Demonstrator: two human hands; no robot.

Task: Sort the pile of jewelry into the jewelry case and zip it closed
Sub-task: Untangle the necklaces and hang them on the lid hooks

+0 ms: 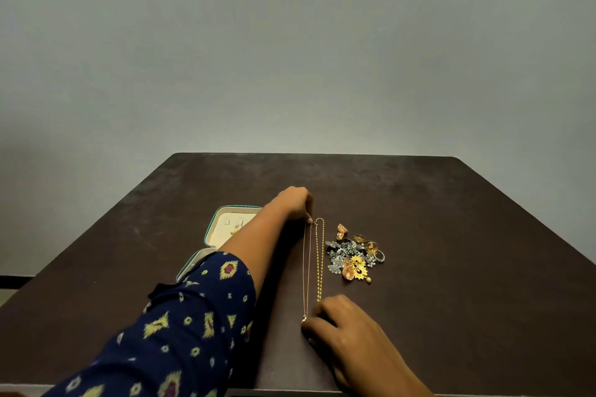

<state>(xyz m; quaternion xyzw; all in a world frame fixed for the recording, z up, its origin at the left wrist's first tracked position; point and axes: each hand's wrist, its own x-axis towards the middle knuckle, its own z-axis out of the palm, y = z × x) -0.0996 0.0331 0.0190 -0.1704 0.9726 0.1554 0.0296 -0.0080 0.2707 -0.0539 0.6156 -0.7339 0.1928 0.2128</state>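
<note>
Dark brown tabletop point(451, 219) against a plain grey wall point(290, 42); left hand point(295, 203) and right hand point(338, 322) pinch a thin chain point(306, 267) stretched flat; jewelry pile point(353, 256) beside; open case point(219, 229) left.

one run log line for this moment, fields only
left hand: pinching thin gold chains' far end | right hand: holding near end | open teal-rimmed jewelry case: left | mixed jewelry pile: unsorted

Looks like a plain room in a home: bare grey wall point(290, 42) filling the upper frame, dark brown surface point(451, 235) pushed against it, nothing institutional showing.
</note>
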